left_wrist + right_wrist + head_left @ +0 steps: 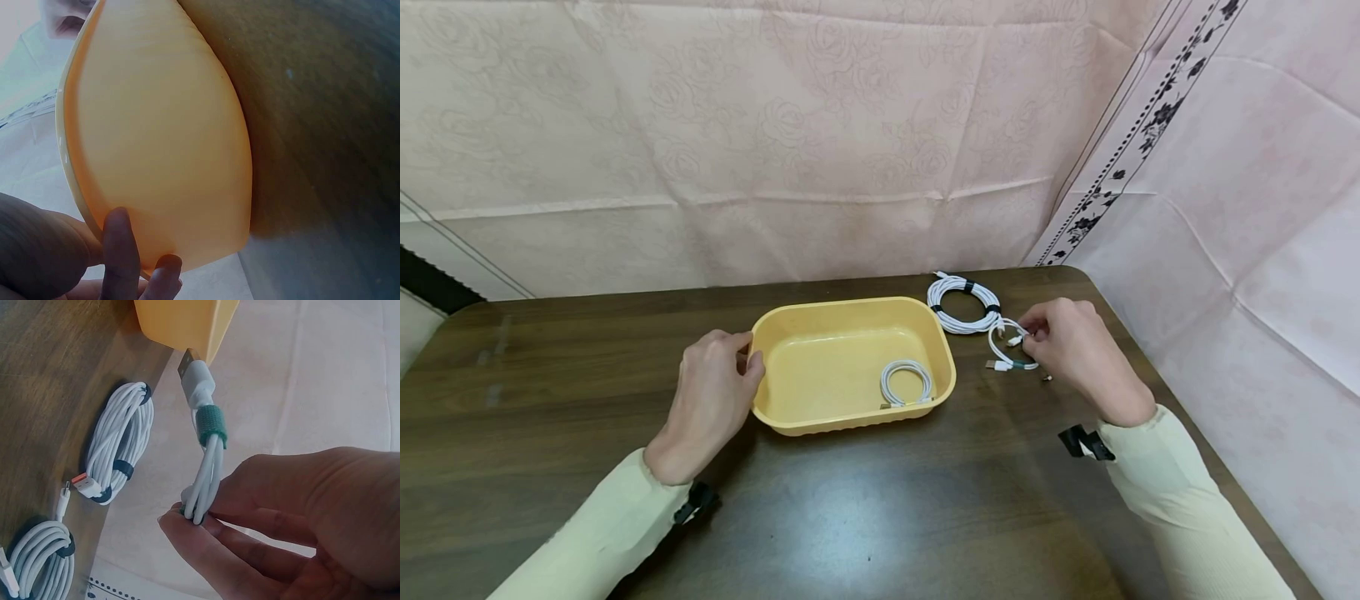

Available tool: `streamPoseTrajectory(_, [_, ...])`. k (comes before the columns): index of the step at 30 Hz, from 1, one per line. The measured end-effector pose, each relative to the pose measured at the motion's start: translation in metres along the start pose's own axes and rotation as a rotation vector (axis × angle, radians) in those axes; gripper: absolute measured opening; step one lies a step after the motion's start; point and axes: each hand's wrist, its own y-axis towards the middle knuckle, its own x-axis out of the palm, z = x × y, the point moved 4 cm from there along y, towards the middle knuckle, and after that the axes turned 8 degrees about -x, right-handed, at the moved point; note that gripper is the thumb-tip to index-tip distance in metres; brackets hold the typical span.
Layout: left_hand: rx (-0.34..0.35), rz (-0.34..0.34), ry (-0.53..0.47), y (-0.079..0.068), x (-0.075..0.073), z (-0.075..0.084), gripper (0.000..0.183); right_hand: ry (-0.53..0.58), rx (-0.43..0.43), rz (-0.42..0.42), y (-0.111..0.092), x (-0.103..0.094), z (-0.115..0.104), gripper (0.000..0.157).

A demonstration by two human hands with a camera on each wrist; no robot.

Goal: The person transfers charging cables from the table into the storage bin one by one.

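My left hand grips the left rim of a yellow plastic basin. In the left wrist view, fingers lie against the basin's outer wall. A coiled white cable lies inside the basin, at the right. Right of the basin, my right hand pinches a small coiled white USB cable bound with a green strap. Its metal plug points away from the fingers in the right wrist view.
A larger coil of white cable with black ties lies behind the held one. The right wrist view shows two coils on the table, one with an orange-tipped plug, another coil lower left. Patterned cloth hangs behind the brown table.
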Motion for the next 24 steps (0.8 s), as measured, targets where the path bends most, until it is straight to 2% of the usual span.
streamPoseTrajectory(8, [0.001,0.001,0.002,-0.0001,0.0005,-0.0005,0.028,0.022,0.025,-0.030,0.0014,0.0005,-0.0023,0.021])
streamPoseTrajectory(24, [-0.012,-0.007,0.005,-0.0002,0.0007,-0.0006,0.029,0.032,0.004,-0.028,0.0053,0.0049,-0.0066,0.022])
